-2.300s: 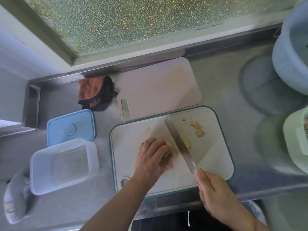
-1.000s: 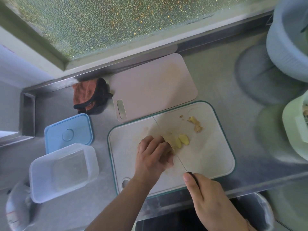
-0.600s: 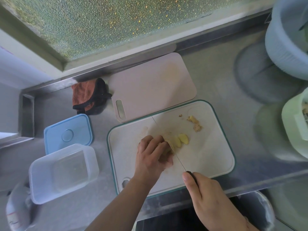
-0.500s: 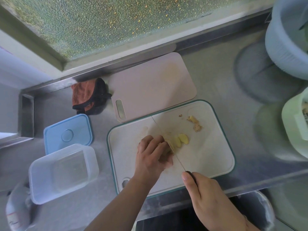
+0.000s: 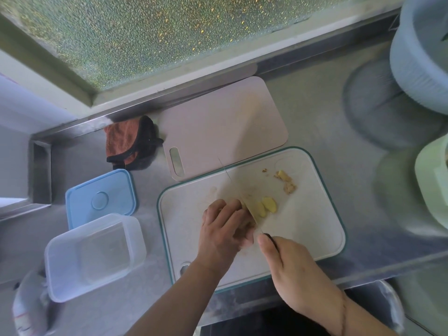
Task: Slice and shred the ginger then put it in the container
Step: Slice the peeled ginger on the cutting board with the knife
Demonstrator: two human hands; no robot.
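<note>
On the white, green-rimmed plastic cutting board [image 5: 303, 226] the left hand [image 5: 224, 230] presses down on the pale yellow ginger root [image 5: 248, 214], fingers [image 5: 218, 210] curled together over it so most of it is hidden. The right hand [image 5: 294, 271] is closed around the dark handle of the thin-bladed kitchen knife [image 5: 253, 213], whose blade runs from that hand up and away toward the board's far edge, lying against the ginger's exposed right end. The next cut seems to turn on this: the uncut piece lies just left of the blade, under the left fingertips, and its long axis appears to cross the blade, though the hand hides most of it. Two flat yellow ginger slices [image 5: 268, 206] lie just right of the blade, overlapping; a few brownish trimmings [image 5: 286, 183] sit nearer the far right corner. One clear rectangular plastic container [image 5: 94, 257] stands empty on the steel tabletop [image 5: 315, 112], well to the left, nearer the left hand, with one blue lid [image 5: 100, 197] just behind it.
</note>
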